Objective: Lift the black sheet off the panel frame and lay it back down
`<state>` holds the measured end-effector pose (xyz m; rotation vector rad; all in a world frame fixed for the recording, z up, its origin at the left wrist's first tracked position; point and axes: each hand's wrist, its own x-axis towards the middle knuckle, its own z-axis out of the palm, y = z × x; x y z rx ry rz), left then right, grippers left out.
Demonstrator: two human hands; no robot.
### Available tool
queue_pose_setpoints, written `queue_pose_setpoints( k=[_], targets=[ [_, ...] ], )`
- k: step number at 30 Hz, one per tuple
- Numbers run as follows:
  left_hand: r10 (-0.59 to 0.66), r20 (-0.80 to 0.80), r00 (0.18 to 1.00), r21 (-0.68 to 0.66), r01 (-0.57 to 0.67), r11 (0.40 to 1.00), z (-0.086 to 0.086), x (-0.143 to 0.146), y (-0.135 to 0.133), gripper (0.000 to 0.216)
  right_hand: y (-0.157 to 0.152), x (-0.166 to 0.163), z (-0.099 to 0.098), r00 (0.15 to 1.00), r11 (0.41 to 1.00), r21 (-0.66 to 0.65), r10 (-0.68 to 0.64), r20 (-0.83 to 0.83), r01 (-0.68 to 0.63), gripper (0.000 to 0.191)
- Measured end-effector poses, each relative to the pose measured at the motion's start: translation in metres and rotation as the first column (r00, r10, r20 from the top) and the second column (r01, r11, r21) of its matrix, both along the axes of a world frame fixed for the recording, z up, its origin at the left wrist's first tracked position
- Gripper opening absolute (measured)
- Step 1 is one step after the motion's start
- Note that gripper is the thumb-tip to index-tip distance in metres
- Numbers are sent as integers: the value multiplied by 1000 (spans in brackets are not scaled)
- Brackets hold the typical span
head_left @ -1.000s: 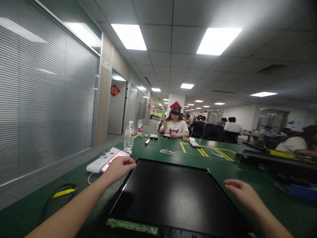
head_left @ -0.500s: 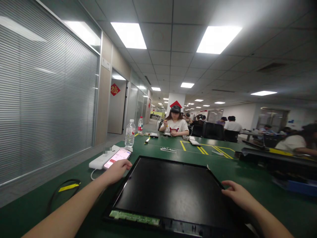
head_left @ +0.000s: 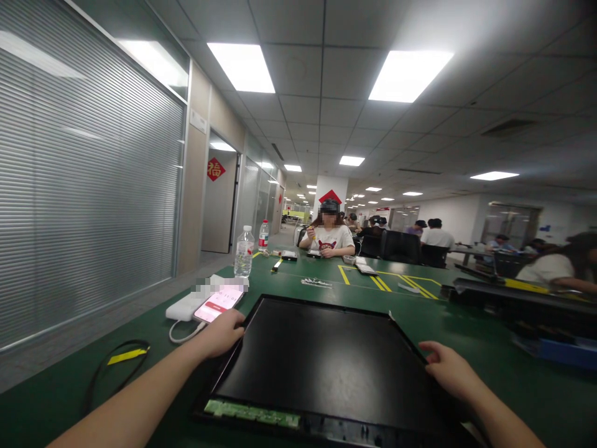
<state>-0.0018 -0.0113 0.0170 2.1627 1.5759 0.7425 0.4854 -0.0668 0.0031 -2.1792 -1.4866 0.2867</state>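
A large black display panel [head_left: 326, 354] in a thin black frame lies face up on the green table, with a green circuit board strip [head_left: 252, 413] along its near edge. At the panel's left edge is my left hand [head_left: 224, 333], its fingers curled against the frame. Beside the right edge, my right hand [head_left: 448, 368] has its index finger and thumb apart, its fingertips close to the frame; whether they touch it I cannot tell. A small pale tab [head_left: 391, 316] sticks up at the far right corner of the frame.
Left of the panel lie a lit phone [head_left: 219, 303], a white power strip [head_left: 181, 306] and a black strap [head_left: 119, 367]. Two bottles, the nearer a clear bottle [head_left: 244, 252], stand behind. A person [head_left: 329, 236] sits opposite. Dark parts [head_left: 508, 298] and a blue box [head_left: 569, 351] are at right.
My left hand has come down and closer to the panel's left edge, its fingers more curled. My right hand has shifted slightly right. The panel stays in place.
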Motion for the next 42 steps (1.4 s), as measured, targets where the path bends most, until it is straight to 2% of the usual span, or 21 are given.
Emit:
queue_pose_setpoints(
  k=[4,6,9,14,16,19,21,27,29,32,35,38,42],
  targets=[
    [54,284,957,-84,-31,996,4,2,-2,14,-3,-1,1,1000,1000,3,0,-9,0,51],
    [125,451,884,-133,-72,988,6,3,-1,16,-3,-2,3,1000,1000,-4,-6,-19,6,52],
    [238,641,729,-249,-95,964,7,7,2,24,-4,-2,6,1000,1000,-8,-13,-20,13,52],
    [350,784,513,-442,64,895,6,14,8,46,-3,0,4,1000,1000,23,-16,18,16,49],
    [385,802,458,-480,109,871,5,15,8,60,-4,-1,3,1000,1000,25,-7,18,6,48],
    [369,822,433,-474,161,866,5,14,4,77,-5,-3,2,1000,1000,28,1,3,-1,47],
    [322,849,419,-441,227,868,5,14,0,78,-5,-4,3,1000,1000,27,-1,1,1,46],
    [250,875,415,-420,391,819,6,14,-5,45,-4,-4,1,1000,1000,15,17,-4,-17,47],
    [246,889,386,-410,434,802,4,14,-3,37,-3,-4,0,1000,1000,12,12,-6,-12,47],
    [306,891,336,-426,382,820,4,14,-1,23,-1,-3,-1,1000,1000,16,8,-15,-7,47],
    [329,869,370,-443,283,851,8,15,-5,24,0,-2,-2,1000,1000,19,8,-19,-8,48],
    [204,888,412,-371,383,846,15,17,-12,36,1,-3,-4,999,1000,1,18,-41,-18,47],
    [122,899,420,-309,411,858,18,17,-16,41,3,-4,-7,991,999,-7,40,-125,-41,42]
  ],
)
